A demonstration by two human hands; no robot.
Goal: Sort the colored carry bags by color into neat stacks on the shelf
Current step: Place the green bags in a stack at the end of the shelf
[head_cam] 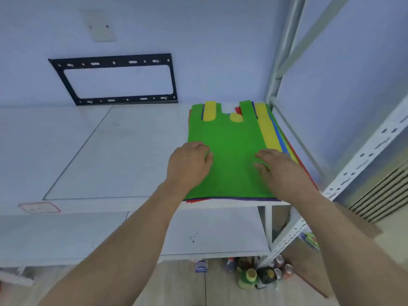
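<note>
Head view: a single mixed pile of carry bags lies at the right end of the white shelf, a green bag on top, with yellow bag, blue and red edges showing beneath it. The left hand rests on the green bag's left edge with fingers bent; the right hand lies flat on it, fingers extended, gripping nothing. No colour-sorted stack is visible, so sorting appears barely begun; nearly all remains.
</note>
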